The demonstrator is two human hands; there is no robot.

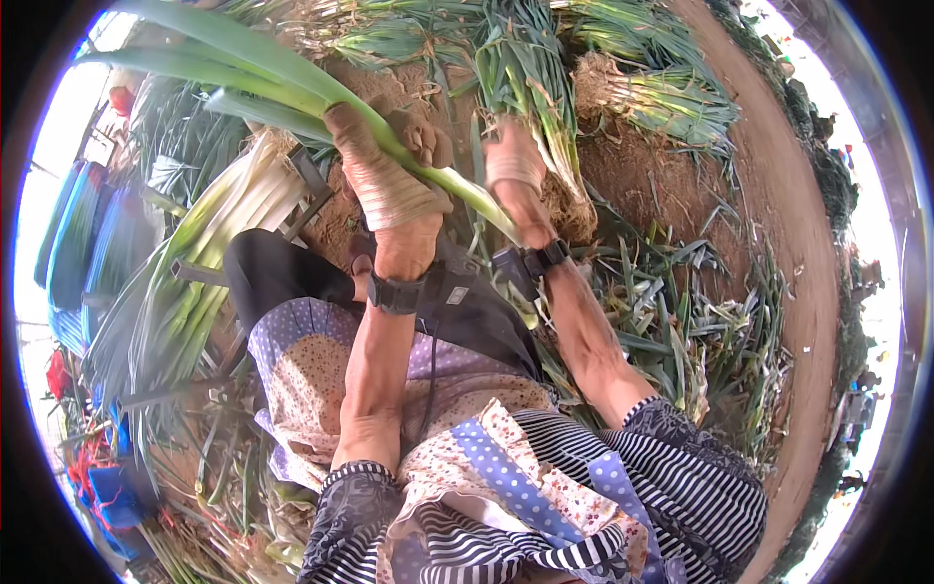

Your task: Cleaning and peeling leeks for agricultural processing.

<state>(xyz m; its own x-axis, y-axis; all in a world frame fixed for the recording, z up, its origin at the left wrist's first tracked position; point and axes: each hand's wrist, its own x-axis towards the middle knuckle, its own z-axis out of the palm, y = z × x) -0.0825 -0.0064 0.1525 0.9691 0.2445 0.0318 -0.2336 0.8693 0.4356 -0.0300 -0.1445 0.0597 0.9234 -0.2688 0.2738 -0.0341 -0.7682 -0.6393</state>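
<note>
My left hand [394, 180], its palm and thumb wound with pale tape, is closed round a leek [302, 83]. The broad green leaves stretch to the upper left, and the pale stem slants down to the right, ending by my right wrist. My right hand [514, 156], also taped, is at the near side of a heap of untrimmed leeks [530, 73] with dry outer leaves. Motion blur and the leaves hide its fingers. To the left, a stack of cleaned leeks [219, 243] with white stems rests across a metal rack [199, 273].
Another bundle of leeks [671, 102] with earthy roots lies at the far right. Stripped leaves [681, 331] litter the soil beside my right forearm. Blue-wrapped bundles [83, 253] stand at the left, above red string [97, 487]. A bare dirt path [803, 292] curves along the right.
</note>
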